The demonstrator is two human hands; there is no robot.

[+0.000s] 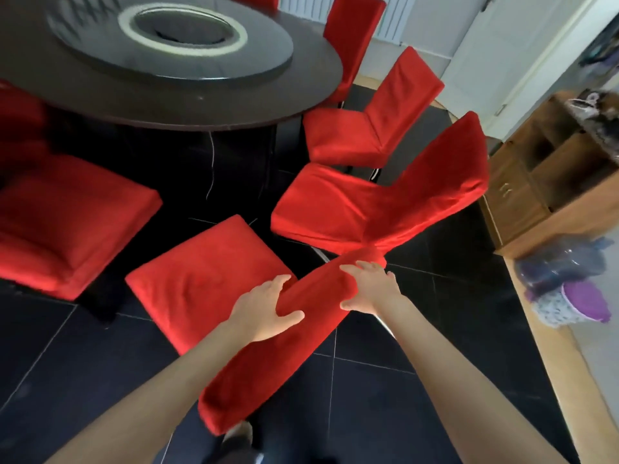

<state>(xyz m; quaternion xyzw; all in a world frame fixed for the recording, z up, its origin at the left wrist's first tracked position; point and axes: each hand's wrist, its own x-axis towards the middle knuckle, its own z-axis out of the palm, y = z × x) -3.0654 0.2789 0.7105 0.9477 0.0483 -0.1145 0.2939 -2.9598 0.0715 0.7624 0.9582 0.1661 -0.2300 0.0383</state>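
A chair in a red fabric cover stands right below me, its seat [204,279] toward the table and its backrest [268,360] running down toward me. My left hand [264,311] grips the backrest's top edge from the left, thumb on the near face. My right hand [371,288] holds the same edge farther right, fingers curled over the top.
A dark round table [201,102] with a glass turntable [174,45] fills the upper left. Several more red-covered chairs [378,202] ring it. A wooden cabinet [549,182] and a plastic bag [566,283] sit at the right, on dark floor tiles [418,380].
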